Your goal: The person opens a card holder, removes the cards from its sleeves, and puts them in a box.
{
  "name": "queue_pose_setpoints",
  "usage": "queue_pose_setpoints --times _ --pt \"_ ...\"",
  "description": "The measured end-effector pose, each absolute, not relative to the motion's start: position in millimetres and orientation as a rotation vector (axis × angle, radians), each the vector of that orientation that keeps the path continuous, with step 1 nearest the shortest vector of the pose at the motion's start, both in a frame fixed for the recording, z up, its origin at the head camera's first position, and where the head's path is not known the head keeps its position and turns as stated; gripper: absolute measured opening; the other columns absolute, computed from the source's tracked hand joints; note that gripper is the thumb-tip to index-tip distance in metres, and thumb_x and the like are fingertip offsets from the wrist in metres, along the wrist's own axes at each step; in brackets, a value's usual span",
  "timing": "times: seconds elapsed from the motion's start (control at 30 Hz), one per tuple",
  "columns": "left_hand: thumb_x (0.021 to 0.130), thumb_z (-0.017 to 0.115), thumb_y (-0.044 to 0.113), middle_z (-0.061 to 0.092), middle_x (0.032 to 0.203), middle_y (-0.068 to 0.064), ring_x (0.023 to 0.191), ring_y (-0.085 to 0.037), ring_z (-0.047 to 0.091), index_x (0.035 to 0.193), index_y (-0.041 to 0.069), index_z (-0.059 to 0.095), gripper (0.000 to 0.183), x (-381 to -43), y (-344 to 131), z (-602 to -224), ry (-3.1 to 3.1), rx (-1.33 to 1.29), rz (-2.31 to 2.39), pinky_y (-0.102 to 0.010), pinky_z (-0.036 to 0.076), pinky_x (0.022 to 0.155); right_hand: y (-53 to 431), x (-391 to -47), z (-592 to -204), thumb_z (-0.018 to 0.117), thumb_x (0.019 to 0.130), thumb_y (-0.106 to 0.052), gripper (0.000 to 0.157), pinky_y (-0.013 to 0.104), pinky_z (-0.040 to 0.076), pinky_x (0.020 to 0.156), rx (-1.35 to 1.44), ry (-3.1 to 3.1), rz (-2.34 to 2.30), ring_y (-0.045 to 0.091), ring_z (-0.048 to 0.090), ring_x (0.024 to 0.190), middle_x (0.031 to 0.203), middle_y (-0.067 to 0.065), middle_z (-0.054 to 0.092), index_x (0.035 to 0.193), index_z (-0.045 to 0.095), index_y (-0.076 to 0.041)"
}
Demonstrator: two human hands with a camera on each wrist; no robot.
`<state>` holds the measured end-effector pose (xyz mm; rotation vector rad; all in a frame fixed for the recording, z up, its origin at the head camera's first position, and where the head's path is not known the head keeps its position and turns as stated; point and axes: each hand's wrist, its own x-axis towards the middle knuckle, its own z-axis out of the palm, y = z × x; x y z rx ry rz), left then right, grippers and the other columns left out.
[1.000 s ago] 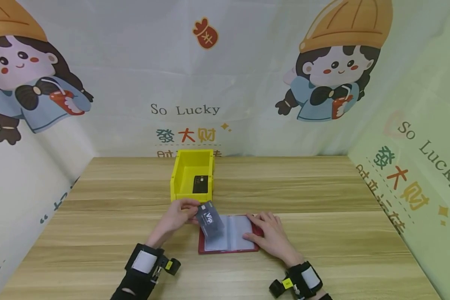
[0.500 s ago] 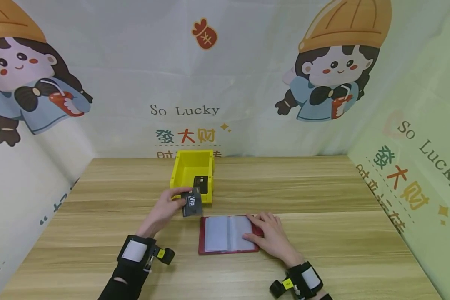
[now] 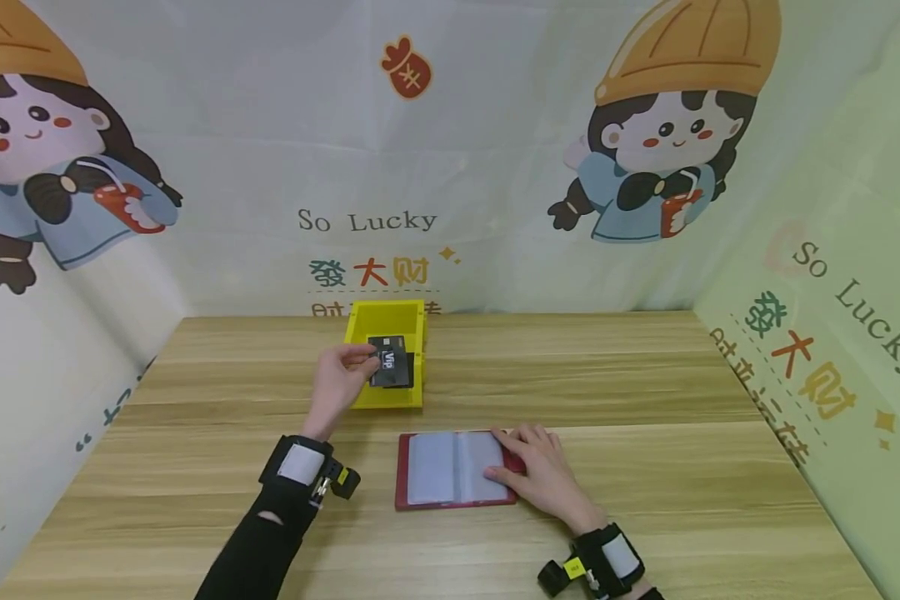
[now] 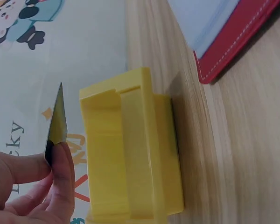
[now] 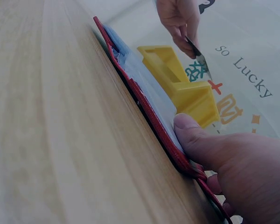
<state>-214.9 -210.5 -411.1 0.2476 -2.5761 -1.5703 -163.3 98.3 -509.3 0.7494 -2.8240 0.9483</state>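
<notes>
My left hand (image 3: 337, 382) pinches a dark grey VIP card (image 3: 397, 367) between thumb and fingers, above the yellow bin (image 3: 385, 400). In the left wrist view the card (image 4: 57, 123) stands nearly edge-on, apart from the bin wall. Under it in the bin, a black card (image 3: 410, 371) shows only in part. A red card holder (image 3: 402, 471) lies spread on the table, its clear sleeves (image 3: 431, 467) facing up. My right hand (image 3: 543, 475) grips its right side. The right thumb (image 5: 189, 128) presses on the sleeves, with the other fingers at the cover's edge.
The wooden table (image 3: 645, 400) runs back to a printed cloth backdrop (image 3: 495, 167), with the bin standing close to it. More printed cloth hangs at the left and right sides. A black strap with a small camera (image 3: 300, 467) sits on each wrist.
My left hand has carried the VIP card away from the card holder, up and forward over the bin, covering most of the black card. The right hand and the holder have stayed put.
</notes>
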Motion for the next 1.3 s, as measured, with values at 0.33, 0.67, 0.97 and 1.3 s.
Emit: queue_pose_setpoints --times 0.33,0.67,0.97,1.3 --pt "0.103 0.058 0.001 0.059 0.142 -0.032 0.128 -0.044 0.059 0.141 -0.009 0.059 0.039 -236.6 -199.8 -413.1 -2.72 0.269 -1.39 -0.053 0.052 0.106 97.2 -164.6 -510.0 0.082 0.091 -0.034 0.059 0.034 0.03 0.085 0.715 -2.855 0.96 0.017 0.045 0.096 0.101 -0.002 0.058 0.14 0.067 -0.005" --pt "0.095 0.067 -0.003 0.071 0.123 -0.032 0.117 -0.046 0.066 0.122 -0.015 0.069 0.029 -246.8 -192.1 -427.2 -2.736 0.21 -1.136 -0.053 0.055 0.098 96.7 -164.1 -511.6 0.082 0.091 -0.034 0.059 0.034 0.03 0.085 0.718 -2.849 0.965 0.017 0.045 0.095 0.1 -0.002 0.058 0.14 0.067 -0.005" --pt "0.094 0.071 -0.003 0.073 0.119 -0.03 0.114 -0.044 0.069 0.117 -0.013 0.073 0.025 -252.0 -187.5 -439.1 -2.797 0.185 -1.053 -0.052 0.055 0.098 96.9 -163.9 -512.4 0.081 0.091 -0.035 0.059 0.033 0.029 0.084 0.737 -2.844 0.947 0.015 0.044 0.094 0.1 -0.003 0.058 0.14 0.067 -0.005" --pt "0.095 0.063 -0.002 0.065 0.075 -0.018 0.067 -0.026 0.057 0.091 -0.012 0.074 0.015 -246.7 -177.6 -437.6 -2.946 0.077 -0.763 -0.033 0.045 0.059 95.3 -164.3 -510.0 0.082 0.09 -0.033 0.059 0.033 0.027 0.084 0.729 -2.841 0.98 0.014 0.041 0.09 0.097 -0.003 0.057 0.139 0.067 -0.004"
